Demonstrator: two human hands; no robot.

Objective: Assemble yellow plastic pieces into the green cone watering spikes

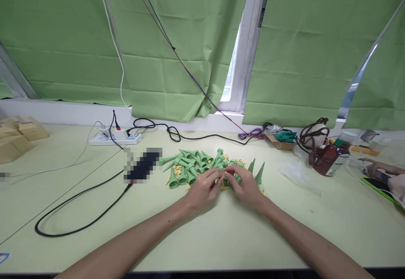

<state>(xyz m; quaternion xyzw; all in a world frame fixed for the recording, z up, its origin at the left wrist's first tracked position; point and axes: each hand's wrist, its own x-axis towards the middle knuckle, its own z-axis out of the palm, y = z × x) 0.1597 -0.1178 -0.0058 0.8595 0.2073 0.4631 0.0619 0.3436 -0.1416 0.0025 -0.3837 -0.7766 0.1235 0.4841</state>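
Observation:
My left hand (205,188) is closed at the front of a pile of hollow green plastic cones (191,161). A bit of green shows between its thumb and fingers, seemingly one of these cones. Its fingertips meet those of my right hand (243,186), which is pinched shut; whatever it grips is too small and covered to make out. Small yellow pieces (177,171) lie scattered among and under the cones. Two pointed green cones (260,173) stand upright just beyond my right hand, and part of the pile is hidden behind both hands.
Left of the pile lies a pixelated dark device (144,166) on a looping black cable. A power strip (115,139) sits near the wall. To the right are a plastic bag (299,175), a brown bottle (330,158) and another person's hand (384,171) beside a green-edged phone (379,188).

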